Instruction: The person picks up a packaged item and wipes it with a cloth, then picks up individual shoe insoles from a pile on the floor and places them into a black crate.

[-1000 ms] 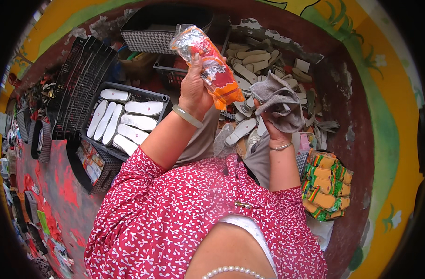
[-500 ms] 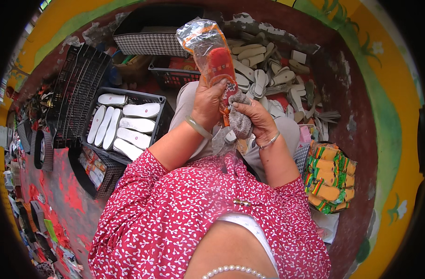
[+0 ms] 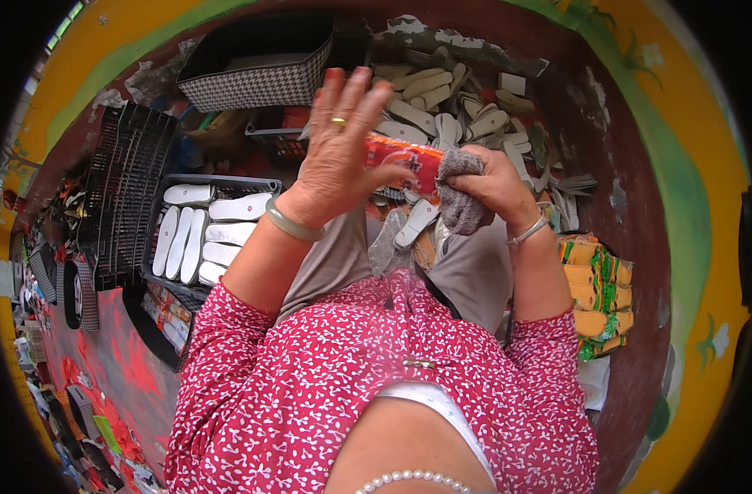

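Note:
In my right hand (image 3: 493,185) is a fuzzy grey cloth (image 3: 465,216), bunched between thumb and fingers. The cloth is wrapped around the right end of a red packet with orange edges (image 3: 417,165), which lies roughly level above my lap. My left hand (image 3: 335,156) is raised at the packet's left end, fingers stretched and spread. Its thumb reaches across the front of the packet; whether it touches I cannot tell. The packet's far end is hidden behind this hand. Below the packet, a pale insole (image 3: 415,224) lies between my knees.
To the left stands a black crate (image 3: 270,186) of white insoles, beside upright black crates (image 3: 129,189). A houndstooth basket (image 3: 256,82) is at the back. Loose insoles (image 3: 446,132) are heaped at the back right. Yellow insoles in green packaging (image 3: 594,300) sit to my right.
My left hand has let go of the packet and opened. The packet has swung from upright to roughly level, its end still in my right hand with the grey cloth, which has moved right.

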A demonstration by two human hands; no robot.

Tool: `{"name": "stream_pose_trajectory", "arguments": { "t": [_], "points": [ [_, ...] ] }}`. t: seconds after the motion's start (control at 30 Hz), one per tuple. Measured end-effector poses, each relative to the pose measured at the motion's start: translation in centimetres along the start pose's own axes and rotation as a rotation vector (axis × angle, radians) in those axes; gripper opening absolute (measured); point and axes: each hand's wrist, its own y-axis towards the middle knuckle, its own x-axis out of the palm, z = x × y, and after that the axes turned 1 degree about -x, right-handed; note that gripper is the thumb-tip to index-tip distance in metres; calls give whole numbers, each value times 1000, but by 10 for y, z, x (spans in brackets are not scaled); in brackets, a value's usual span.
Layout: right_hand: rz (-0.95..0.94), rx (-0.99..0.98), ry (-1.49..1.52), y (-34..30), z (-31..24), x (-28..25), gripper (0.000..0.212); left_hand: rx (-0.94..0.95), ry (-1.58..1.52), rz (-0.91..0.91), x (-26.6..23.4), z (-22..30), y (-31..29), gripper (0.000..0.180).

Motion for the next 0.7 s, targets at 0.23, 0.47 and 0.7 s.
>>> {"name": "stream_pose_trajectory", "arguments": {
  "t": [0.23,0.47,0.7],
  "points": [
    [-227,-101,-363,-6,-60,0,24,-193,-416,-757,-2,38,29,73],
    [-245,15,-368,-22,-73,-28,21,-146,-542,-783,-5,44,31,52],
    [295,61,275,-70,-61,-120,30,-904,-1274,-419,-26,1,6,34]
  ]
}}
